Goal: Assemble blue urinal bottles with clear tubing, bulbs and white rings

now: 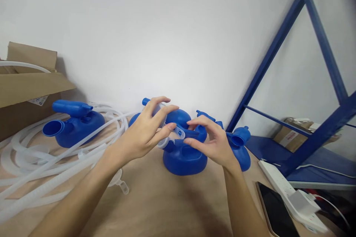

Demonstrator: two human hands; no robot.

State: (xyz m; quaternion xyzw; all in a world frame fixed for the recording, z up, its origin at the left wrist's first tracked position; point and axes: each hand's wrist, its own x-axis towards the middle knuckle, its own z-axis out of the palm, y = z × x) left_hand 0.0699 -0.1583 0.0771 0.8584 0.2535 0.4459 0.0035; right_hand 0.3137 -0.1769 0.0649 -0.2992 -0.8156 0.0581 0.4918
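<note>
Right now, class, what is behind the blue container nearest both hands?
Behind the blue container, a rounded blue shape shows against the white wall. The left hand covers part, so its full outline cannot be seen.

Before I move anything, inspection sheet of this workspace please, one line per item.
Surface: light brown tabletop, against a white wall.
Work items: middle blue container, translucent tab above it; more blue containers behind, partly hidden.
Clutter: clear tubing coiled at left beside another blue container; phone at right.
Grips: left hand at the tab, thumb contact unclear; right hand, thumb and forefinger parted near the tab's end.
Cables: white cable from an adapter on the power strip.
Surroundings: open cardboard box left; blue rack right.
</note>
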